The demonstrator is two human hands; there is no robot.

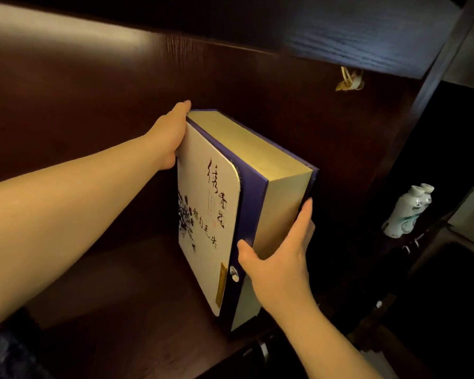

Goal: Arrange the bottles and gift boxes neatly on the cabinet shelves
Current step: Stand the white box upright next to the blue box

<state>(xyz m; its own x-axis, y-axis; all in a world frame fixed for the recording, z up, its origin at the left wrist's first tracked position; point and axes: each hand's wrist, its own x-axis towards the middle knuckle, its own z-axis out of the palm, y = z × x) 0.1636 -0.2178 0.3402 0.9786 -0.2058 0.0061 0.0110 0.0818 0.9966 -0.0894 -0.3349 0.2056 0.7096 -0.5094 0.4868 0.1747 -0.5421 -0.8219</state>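
Observation:
A large gift box [268, 170], purple and gold with a white front panel bearing calligraphy and a blue flower print, stands on edge on the dark wooden cabinet shelf [115, 291]. My left hand [170, 135] grips its upper far corner. My right hand [282, 250] holds its near gold side, thumb on the purple spine. Two white bottles [407, 212] with green print stand together on a lower shelf at the right.
The shelf above [340, 36] hangs low over the box. A dark vertical cabinet post [433, 86] divides this bay from the right one. A pale cord tie [349, 79] hangs at the back wall. Metal handles [411, 246] show on the lower cabinet front.

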